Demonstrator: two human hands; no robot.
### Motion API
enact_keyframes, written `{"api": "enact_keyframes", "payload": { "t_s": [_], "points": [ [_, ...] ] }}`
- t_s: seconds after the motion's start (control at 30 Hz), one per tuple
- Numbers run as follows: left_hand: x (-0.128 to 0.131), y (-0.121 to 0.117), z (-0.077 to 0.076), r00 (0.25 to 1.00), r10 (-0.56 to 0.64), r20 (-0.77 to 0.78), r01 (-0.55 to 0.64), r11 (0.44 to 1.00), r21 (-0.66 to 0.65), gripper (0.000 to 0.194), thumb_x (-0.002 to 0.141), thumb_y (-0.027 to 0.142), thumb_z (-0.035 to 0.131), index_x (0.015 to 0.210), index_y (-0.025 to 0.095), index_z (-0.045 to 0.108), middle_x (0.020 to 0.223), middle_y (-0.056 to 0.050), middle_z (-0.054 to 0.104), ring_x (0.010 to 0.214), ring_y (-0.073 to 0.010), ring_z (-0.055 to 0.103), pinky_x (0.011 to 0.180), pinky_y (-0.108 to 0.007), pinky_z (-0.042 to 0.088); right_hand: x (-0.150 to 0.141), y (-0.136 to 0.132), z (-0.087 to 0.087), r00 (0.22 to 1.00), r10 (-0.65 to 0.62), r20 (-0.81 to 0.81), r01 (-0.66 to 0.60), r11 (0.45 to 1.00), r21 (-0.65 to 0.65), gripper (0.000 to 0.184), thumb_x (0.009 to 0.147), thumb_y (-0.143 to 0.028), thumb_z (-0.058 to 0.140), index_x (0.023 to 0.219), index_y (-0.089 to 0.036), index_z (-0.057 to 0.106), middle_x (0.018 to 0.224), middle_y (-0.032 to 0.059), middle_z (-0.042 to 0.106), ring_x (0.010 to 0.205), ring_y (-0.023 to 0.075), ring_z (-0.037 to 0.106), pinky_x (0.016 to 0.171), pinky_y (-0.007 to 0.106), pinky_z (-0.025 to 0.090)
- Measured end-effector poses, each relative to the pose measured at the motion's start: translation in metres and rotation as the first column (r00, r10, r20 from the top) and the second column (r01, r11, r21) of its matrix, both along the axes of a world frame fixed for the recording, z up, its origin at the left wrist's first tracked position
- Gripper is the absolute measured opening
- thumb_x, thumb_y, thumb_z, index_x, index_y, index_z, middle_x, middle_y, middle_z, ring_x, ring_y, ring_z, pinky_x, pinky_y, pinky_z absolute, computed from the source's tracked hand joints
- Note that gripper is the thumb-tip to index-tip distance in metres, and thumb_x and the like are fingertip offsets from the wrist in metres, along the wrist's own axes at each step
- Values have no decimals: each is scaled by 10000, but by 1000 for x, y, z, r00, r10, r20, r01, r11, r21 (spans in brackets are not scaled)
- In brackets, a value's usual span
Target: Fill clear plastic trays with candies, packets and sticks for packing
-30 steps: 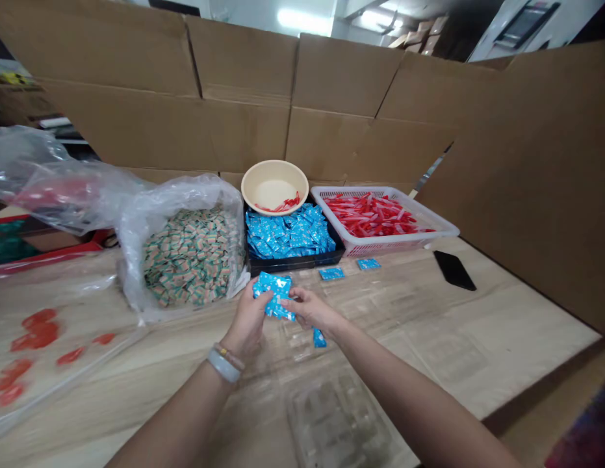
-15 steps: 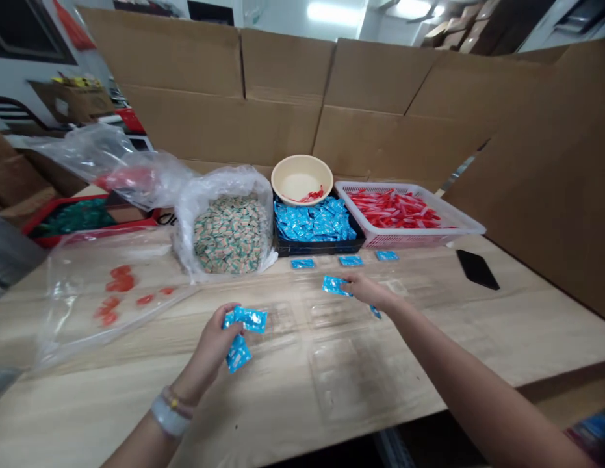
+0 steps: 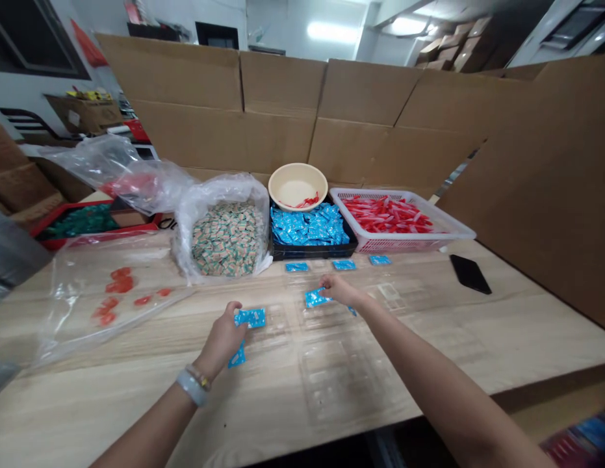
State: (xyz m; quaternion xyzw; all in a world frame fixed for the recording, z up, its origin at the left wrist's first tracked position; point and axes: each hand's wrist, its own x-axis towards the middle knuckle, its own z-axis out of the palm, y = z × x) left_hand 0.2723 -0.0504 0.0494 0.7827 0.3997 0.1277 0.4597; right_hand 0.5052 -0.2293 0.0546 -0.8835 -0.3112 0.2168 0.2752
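Observation:
My left hand [image 3: 223,343] is closed on several small blue sachets; one blue sachet [image 3: 252,318] sticks out past the fingertips and another [image 3: 237,356] hangs below. My right hand [image 3: 338,288] pinches a blue sachet [image 3: 316,298] low over a clear plastic tray [image 3: 326,316]. A bit of blue also shows under that palm, mostly hidden. Beyond it, three blue sachets [image 3: 344,265] lie in a row on clear trays. A black crate [image 3: 314,252] heaped with the same sachets stands behind them, with a cream bowl [image 3: 297,174] resting on top.
A plastic bag [image 3: 182,244] full of small printed packets stands left of the crate. On the right are a white basket [image 3: 458,226] of red-and-clear items and a black phone [image 3: 470,273]. Orange-red pieces [image 3: 121,282] lie under clear film. Cardboard walls [image 3: 277,140] enclose the back and right.
My right hand has moved left and slightly nearer with its sachet. My left hand has turned a little, its sachets still in the fingers. The view has shifted slightly.

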Motion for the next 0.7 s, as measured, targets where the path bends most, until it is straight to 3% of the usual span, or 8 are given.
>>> {"api": "enact_keyframes", "payload": {
  "t_s": [0.1,0.2,0.3,0.37,0.43,0.53,0.63,0.7],
  "points": [
    [-8,2,8,999,-21,-36,23,998,64,344,550,210,640,881,197,549,490,31,483,549,-192,521,548,-237,303,-16,2,4,991,-68,118,75,996,-58,247,570,-113,652,797,-148,561,783,37,571,688,149,523,579,232,352],
    [-8,-6,24,999,21,37,-23,999,32,299,599,291,614,872,192,541,568,7,524,587,-186,534,556,-244,345,-55,6,14,984,-106,140,105,994,14,248,687,-227,604,916,-166,531,875,71,568,729,154,532,602,239,356],
    [10,-36,35,949,129,288,-71,976,-205,343,677,377,537,958,186,494,679,0,544,596,-150,526,538,-234,386,-109,8,18,974,67,-217,-5,961,276,229,708,-375,571,814,-177,530,678,7,563,597,114,505,530,207,354],
    [25,-63,35,896,189,401,-10,913,-407,398,715,414,490,1044,196,439,728,10,536,527,-111,493,491,-223,388,-138,5,15,875,106,-472,119,898,423,267,699,-429,545,779,-178,503,583,-27,531,452,78,421,440,194,311],
    [35,-86,31,869,191,456,109,825,-554,438,704,408,518,1074,194,426,781,-1,550,537,-98,497,502,-222,404,-154,-5,8,803,27,-595,316,828,464,282,697,-453,518,755,-181,472,522,-50,491,365,55,312,378,193,249],
    [37,-103,25,905,24,425,273,732,-624,346,622,324,619,906,145,539,770,-27,573,636,-116,533,571,-221,431,-155,-28,2,804,-115,-584,446,765,464,271,688,-450,517,678,-191,439,488,-55,457,362,57,283,370,201,232],
    [31,-104,22,917,-280,284,399,685,-610,211,625,298,597,762,139,573,632,-1,544,517,-100,498,463,-203,398,-143,-54,4,873,-167,-457,395,792,465,244,697,-418,511,626,-199,430,500,-43,452,440,87,373,443,217,303],
    [25,-99,22,894,-378,241,446,704,-552,168,637,276,566,745,147,572,555,27,500,448,-87,447,410,-193,356,-131,-70,6,918,-189,-348,344,817,463,218,710,-397,493,630,-200,442,546,-33,462,525,109,425,515,231,341]
  ]
}}
